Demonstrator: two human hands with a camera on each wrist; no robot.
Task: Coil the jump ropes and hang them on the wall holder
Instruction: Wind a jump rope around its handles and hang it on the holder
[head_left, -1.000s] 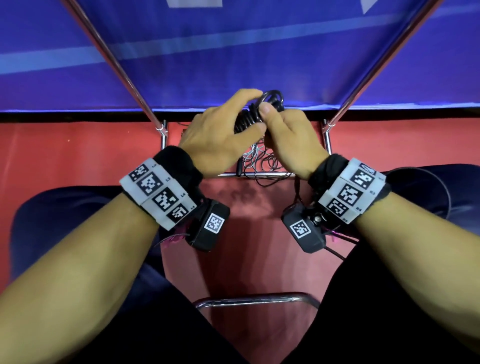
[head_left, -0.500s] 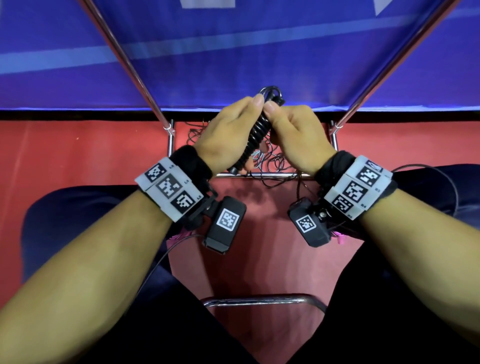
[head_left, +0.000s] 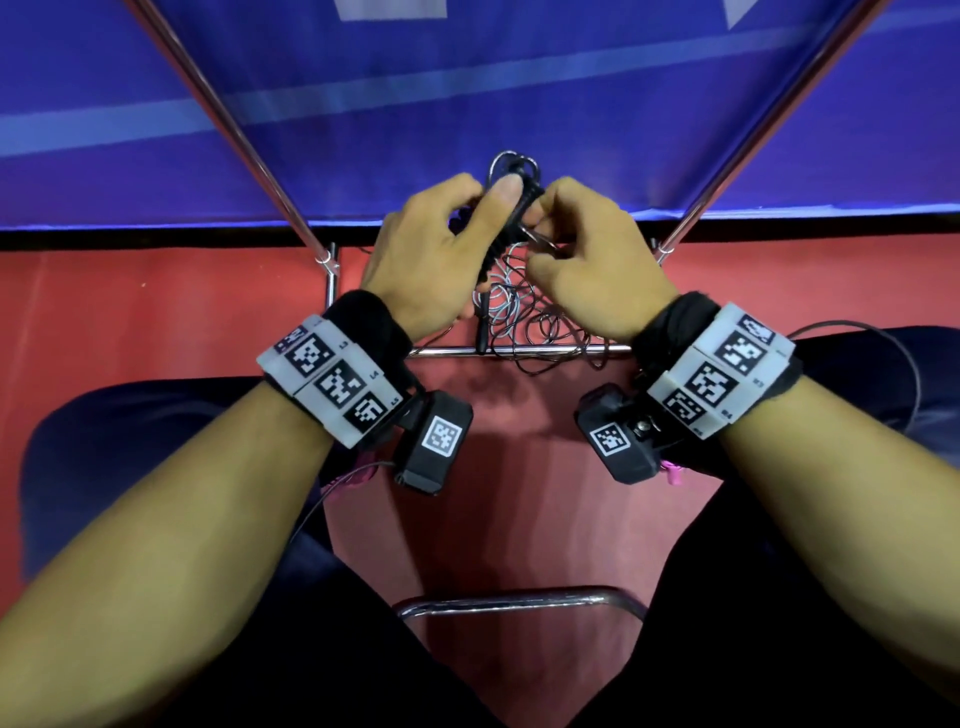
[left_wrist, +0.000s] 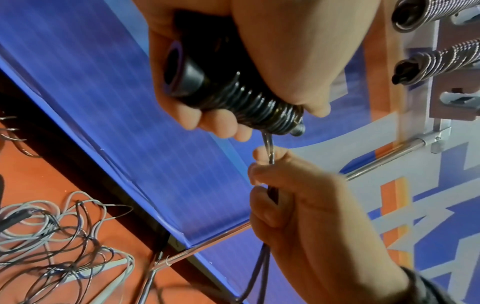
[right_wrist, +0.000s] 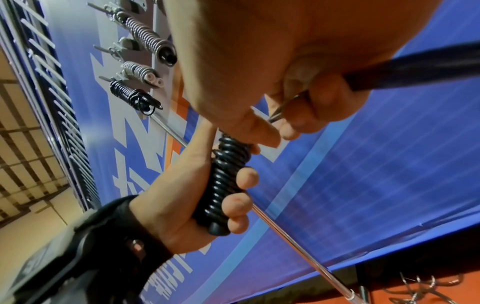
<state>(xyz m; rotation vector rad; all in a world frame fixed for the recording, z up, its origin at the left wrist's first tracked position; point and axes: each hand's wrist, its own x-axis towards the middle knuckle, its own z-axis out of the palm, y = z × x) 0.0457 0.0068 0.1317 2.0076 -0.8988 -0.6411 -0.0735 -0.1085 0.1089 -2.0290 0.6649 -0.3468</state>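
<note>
Showing tiny labels L3, L4, L5 beside black-and-white code squares on the left wrist band (head_left: 332, 382); R3, R4 on the right wrist band (head_left: 719, 376). Showing only cropped, illegible white lettering on the blue banner (head_left: 519, 104).

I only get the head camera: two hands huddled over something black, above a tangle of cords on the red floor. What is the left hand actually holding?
Observer: The left wrist view shows the left hand wrapped round a black jump-rope handle, wound tightly with turns of black cord.
Visitor: And the right hand?
Observer: In that view the right hand pinches the thin dark cord just below those turns.
Visitor: Where does it all end up?
Observer: Likely the wall holder, seen only from the wrists; a black coiled rope hangs there among others.
</note>
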